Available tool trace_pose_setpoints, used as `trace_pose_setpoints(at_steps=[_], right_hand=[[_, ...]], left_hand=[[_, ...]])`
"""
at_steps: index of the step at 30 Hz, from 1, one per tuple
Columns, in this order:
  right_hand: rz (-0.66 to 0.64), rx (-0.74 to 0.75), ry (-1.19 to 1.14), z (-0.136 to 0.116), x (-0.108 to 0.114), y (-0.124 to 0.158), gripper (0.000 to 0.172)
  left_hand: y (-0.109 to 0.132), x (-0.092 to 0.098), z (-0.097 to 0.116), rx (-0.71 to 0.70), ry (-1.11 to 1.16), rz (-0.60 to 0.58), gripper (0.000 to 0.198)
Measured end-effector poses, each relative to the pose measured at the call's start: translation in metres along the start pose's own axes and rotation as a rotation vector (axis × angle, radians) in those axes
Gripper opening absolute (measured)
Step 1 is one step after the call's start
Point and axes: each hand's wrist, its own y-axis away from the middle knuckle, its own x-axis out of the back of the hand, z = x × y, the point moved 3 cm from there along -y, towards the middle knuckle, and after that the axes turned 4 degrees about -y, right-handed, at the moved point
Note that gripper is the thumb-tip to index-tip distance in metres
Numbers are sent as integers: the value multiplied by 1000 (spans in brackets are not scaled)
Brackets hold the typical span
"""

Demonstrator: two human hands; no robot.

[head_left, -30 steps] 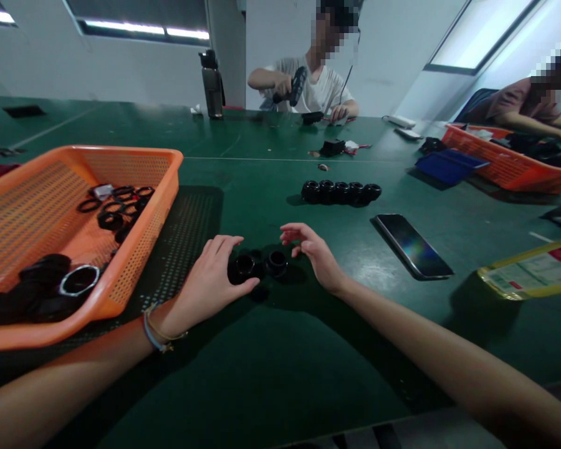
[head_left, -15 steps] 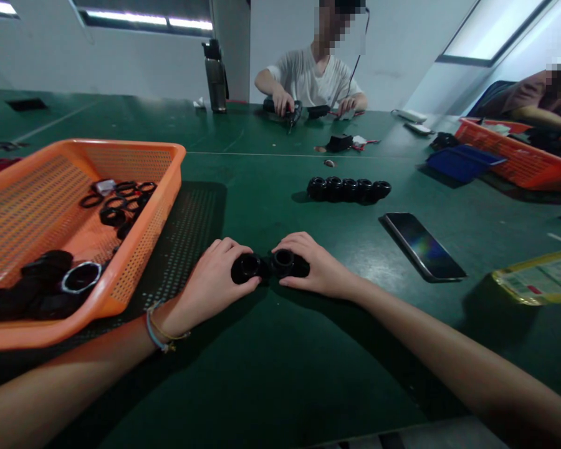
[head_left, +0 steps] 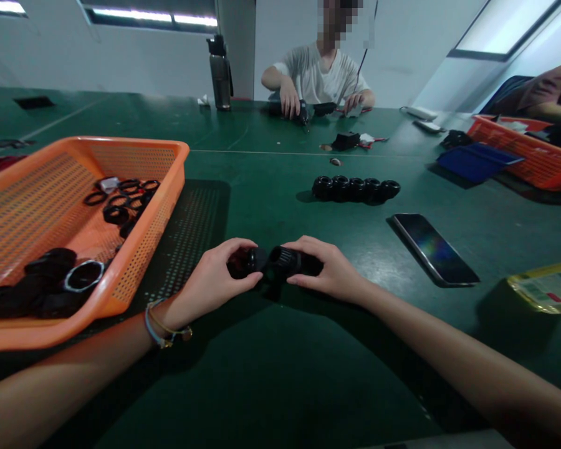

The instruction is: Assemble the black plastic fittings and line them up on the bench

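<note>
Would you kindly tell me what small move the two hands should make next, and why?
Perhaps line up the ribbed black cylindrical part in the right hand with the rounded black part in the left hand: their near ends sit close together, but whether they touch is unclear.

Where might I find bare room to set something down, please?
Bare green table shows between the forearms and between the near orange basket and the row of black parts. It is crowded where the left hand and right hand hold black pieces and at far right by the blue tray and far orange basket.
</note>
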Motion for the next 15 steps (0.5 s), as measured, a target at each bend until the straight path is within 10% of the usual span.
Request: trace_pose_setpoints(at_steps=[15], right_hand=[[74,-53,-58,3,-1,2,31]], left_hand=[[1,0,2,-35,-80,-45,33]])
